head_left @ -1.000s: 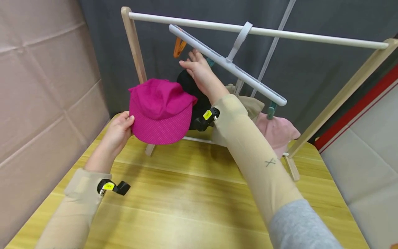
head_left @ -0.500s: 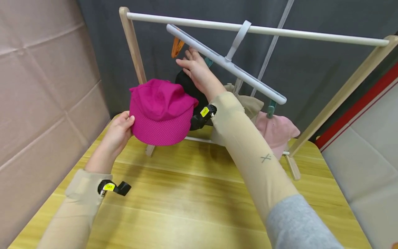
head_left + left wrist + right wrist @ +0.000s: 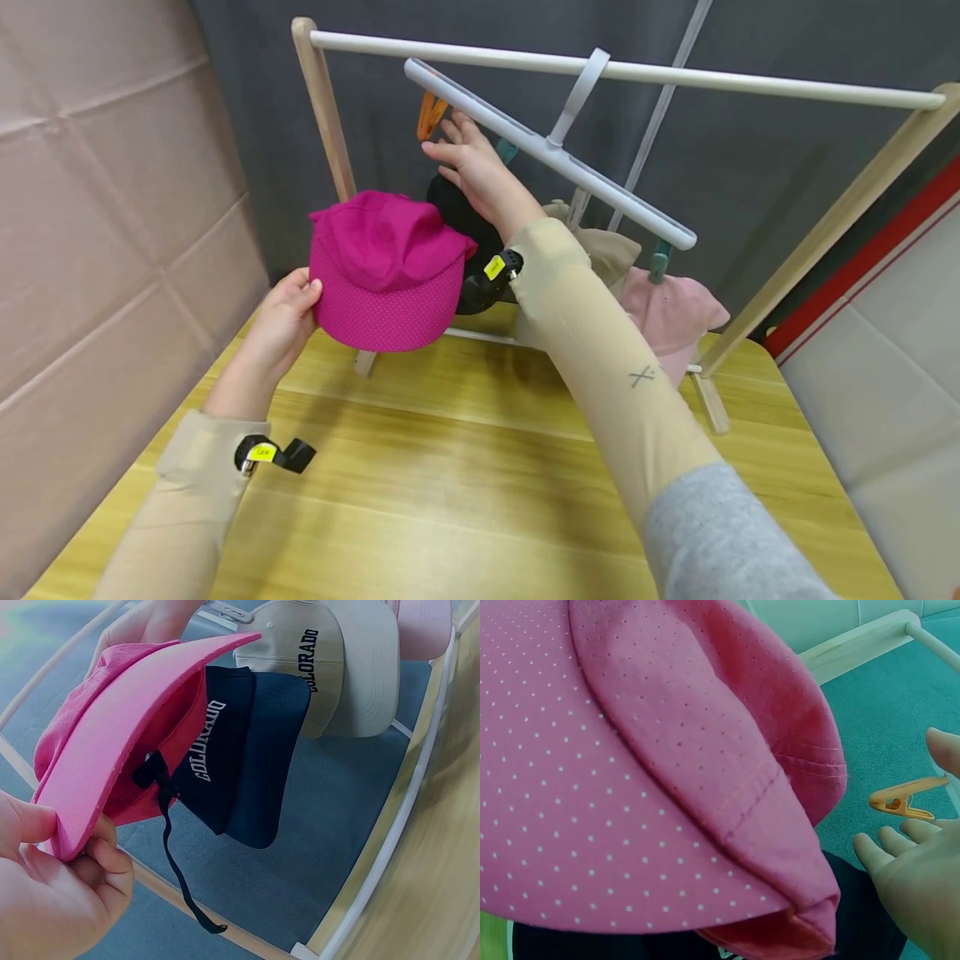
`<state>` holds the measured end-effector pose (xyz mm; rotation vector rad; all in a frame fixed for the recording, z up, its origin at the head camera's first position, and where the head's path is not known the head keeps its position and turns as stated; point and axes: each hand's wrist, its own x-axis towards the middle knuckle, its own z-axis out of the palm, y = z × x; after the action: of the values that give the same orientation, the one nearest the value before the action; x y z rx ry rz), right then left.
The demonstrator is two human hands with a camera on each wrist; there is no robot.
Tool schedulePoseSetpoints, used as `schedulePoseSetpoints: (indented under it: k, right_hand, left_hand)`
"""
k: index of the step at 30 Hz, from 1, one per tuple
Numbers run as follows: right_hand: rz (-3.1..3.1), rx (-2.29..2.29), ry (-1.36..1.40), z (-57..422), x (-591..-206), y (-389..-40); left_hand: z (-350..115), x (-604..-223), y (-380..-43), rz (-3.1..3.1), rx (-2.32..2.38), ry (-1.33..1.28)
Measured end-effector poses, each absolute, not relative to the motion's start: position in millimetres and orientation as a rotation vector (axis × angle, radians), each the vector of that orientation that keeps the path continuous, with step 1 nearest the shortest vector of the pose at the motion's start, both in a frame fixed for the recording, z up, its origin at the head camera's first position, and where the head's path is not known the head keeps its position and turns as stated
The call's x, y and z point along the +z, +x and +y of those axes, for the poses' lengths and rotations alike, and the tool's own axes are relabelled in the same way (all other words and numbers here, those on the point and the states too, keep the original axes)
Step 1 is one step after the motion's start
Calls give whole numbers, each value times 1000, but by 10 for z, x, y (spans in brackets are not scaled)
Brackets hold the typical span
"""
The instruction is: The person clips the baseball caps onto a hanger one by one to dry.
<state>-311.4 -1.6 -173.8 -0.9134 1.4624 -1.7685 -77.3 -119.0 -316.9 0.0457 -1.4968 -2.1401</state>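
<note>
A magenta cap (image 3: 386,250) with a white-dotted brim is held up by my left hand (image 3: 281,321), thumb and fingers pinching the brim's edge. In the left wrist view its hollow underside shows, with a black strap (image 3: 176,859) dangling. My right hand (image 3: 483,175) is raised beneath the sloping white hanger (image 3: 540,152), fingers extended and holding nothing. Just beyond its fingertips an orange clip (image 3: 430,115) hangs from the hanger's high left end; the right wrist view shows the clip (image 3: 906,799) gripping no cap. A dark cap (image 3: 262,765) lettered COLORADO hangs behind the magenta one.
From the rack's white bar (image 3: 465,57) the hanger hangs tilted, lower at right. Further right hang a beige cap (image 3: 611,252) and a light pink cap (image 3: 667,312) on a green clip (image 3: 659,262). Wooden legs stand on the table (image 3: 420,483); a fabric wall (image 3: 127,208) rises at left.
My right hand has shifted slightly left and up, nearer to the orange clip. The left hand keeps the magenta cap in nearly the same place.
</note>
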Motion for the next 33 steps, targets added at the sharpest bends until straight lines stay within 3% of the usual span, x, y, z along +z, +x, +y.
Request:
schedulePoseSetpoints:
  k: [33]
  right_hand:
    - [1428, -1806, -1011, 46, -1749, -3134]
  left_hand:
    - [-1184, -3200, -743, -1462, -2145, 35]
